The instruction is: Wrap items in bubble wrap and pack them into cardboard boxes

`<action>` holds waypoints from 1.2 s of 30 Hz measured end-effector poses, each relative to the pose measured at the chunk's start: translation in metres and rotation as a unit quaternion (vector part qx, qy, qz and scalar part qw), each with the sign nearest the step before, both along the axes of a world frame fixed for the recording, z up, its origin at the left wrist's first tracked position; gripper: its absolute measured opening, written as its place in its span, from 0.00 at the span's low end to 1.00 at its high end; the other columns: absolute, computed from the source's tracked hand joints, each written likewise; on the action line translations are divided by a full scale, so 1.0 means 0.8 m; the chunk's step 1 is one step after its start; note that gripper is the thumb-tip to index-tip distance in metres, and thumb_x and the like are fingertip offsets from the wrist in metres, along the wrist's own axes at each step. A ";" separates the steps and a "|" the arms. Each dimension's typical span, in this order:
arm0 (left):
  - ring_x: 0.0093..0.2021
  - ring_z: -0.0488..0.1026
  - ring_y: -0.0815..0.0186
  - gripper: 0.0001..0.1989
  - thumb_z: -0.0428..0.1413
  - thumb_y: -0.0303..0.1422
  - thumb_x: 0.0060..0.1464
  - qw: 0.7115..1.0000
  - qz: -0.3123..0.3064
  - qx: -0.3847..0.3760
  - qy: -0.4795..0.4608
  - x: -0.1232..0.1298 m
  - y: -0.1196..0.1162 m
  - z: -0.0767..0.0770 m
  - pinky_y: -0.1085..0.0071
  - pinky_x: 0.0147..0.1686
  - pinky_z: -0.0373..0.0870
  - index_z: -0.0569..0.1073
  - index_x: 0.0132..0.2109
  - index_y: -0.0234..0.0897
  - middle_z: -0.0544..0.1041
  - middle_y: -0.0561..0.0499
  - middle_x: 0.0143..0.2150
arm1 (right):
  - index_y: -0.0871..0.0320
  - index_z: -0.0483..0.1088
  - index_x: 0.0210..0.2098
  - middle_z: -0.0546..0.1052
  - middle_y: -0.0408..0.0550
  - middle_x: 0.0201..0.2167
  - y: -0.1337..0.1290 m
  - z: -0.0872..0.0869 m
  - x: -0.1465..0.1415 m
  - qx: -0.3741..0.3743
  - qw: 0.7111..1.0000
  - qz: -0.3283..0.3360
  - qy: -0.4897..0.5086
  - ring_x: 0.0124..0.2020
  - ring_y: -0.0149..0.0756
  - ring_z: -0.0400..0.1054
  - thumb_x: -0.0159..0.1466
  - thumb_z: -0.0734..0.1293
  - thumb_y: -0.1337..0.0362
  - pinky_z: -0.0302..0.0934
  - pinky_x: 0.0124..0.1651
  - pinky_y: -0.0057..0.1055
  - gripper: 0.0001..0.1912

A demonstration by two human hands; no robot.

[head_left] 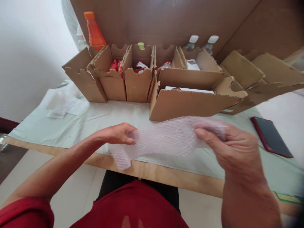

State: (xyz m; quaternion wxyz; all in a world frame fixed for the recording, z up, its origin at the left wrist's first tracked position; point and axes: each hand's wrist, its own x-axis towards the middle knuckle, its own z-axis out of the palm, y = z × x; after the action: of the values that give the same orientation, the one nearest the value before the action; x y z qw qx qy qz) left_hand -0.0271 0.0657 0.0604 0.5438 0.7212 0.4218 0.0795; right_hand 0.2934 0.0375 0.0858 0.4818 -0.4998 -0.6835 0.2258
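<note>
A sheet of clear bubble wrap (166,137) stretches between my two hands above the front of the table. My left hand (122,133) pinches its left part, and one corner hangs down past the table's front edge. At the other end, my right hand (234,142) grips the wrap between thumb and fingers, with some of it bunched inside the hand. Behind the sheet stands a wide, low cardboard box (185,106) with a flat white item (190,90) inside.
Along the back are several cardboard bins (139,85) with red packets, an orange bottle (95,33) and two white-capped bottles (209,46). More bubble wrap (63,101) lies at the left. A phone (270,136) rests at the right. Tall cardboard panels (154,22) rise behind.
</note>
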 end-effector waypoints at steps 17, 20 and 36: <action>0.31 0.69 0.67 0.16 0.64 0.45 0.49 0.982 0.157 -0.092 0.045 -0.045 -0.004 -0.029 0.73 0.33 0.63 0.76 0.38 0.37 0.74 0.55 0.31 | 0.55 0.78 0.32 0.80 0.43 0.27 -0.028 -0.085 0.087 -0.135 0.977 -0.131 -0.104 0.27 0.37 0.71 0.62 0.69 0.53 0.64 0.30 0.32 0.12; 0.29 0.67 0.68 0.16 0.63 0.46 0.52 0.981 0.160 -0.073 0.079 -0.063 -0.037 -0.029 0.74 0.30 0.61 0.77 0.38 0.37 0.72 0.55 0.29 | 0.56 0.76 0.36 0.81 0.45 0.29 -0.024 -0.069 0.059 0.009 0.973 -0.086 -0.214 0.29 0.37 0.72 0.68 0.66 0.60 0.63 0.33 0.32 0.09; 0.34 0.77 0.62 0.22 0.65 0.43 0.51 0.873 0.409 -0.131 -0.231 -0.044 -0.185 -0.052 0.64 0.42 0.75 0.82 0.52 0.40 0.83 0.48 0.34 | 0.59 0.66 0.62 0.74 0.58 0.60 0.057 -0.014 -0.129 0.174 0.897 0.228 -0.338 0.57 0.50 0.69 0.69 0.63 0.71 0.65 0.56 0.48 0.23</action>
State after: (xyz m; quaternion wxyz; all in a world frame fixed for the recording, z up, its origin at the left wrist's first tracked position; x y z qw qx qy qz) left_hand -0.0623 -0.0820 0.0188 0.6341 0.3671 0.5483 0.4031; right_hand 0.1900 0.0829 0.0749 0.2368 -0.2851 -0.9285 0.0246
